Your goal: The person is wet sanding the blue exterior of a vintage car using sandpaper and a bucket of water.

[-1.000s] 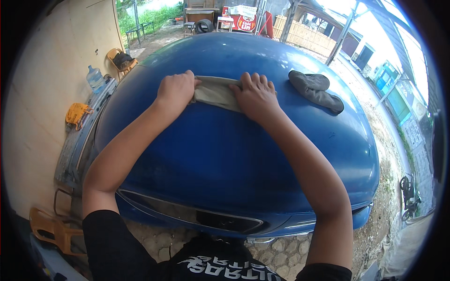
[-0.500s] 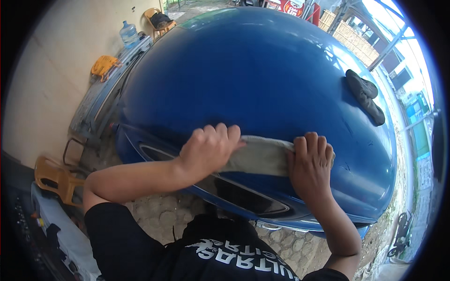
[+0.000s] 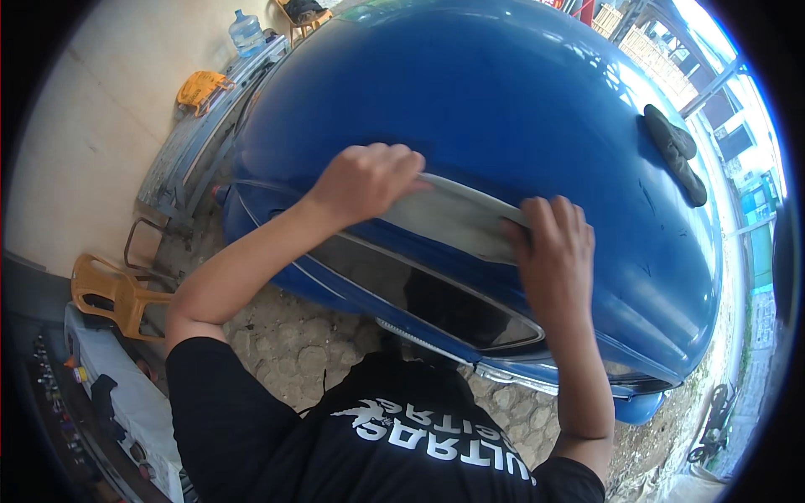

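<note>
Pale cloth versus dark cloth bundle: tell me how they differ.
The pale cloth is light greenish grey; the dark cloth bundle is dark grey. The left hand and right hand hold the pale cloth between them, while the dark cloth bundle lies untouched on the blue car roof. Both look like fabric.

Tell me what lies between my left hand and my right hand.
In the head view, a grey-green cloth spans the stretch between the left hand and the right hand, over the blue car roof.
</note>
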A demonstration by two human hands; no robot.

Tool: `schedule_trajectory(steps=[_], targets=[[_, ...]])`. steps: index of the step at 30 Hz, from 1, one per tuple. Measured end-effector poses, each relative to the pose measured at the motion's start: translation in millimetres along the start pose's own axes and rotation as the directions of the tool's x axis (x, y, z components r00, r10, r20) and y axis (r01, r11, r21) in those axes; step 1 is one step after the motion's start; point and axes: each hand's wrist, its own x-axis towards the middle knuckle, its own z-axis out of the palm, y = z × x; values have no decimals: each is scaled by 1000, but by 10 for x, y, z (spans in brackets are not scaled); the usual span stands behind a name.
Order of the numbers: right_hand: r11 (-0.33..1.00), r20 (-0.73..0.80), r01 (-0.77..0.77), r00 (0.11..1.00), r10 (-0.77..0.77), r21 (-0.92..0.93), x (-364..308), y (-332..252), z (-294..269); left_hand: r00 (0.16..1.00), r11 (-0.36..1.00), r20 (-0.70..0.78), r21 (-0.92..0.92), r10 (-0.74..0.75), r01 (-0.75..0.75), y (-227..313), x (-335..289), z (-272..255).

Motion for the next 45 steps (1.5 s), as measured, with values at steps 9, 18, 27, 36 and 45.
schedule_trajectory(steps=[9,18,27,36,45], targets=[[990,-38,-130,991,129,-49,-294,3,76,985,985,14,-21,173,-173,152,-57,9],[972,-83,142,988,-128,189,78,-868,717,984,991,118,39,-132,128,-708,-825,-76],[867,-115,-430,876,468,251,-857,166,-109,979,983,96,-43,181,-178,701,190,6],[972,-42,-149,986,159,179,-598,-189,188,997,992,69,-114,-40,47,197,53,-86],[669,-205,-609,655,727,425,-1609,1040,-421,997,976,73,-217,38,-22,1900,984,95]])
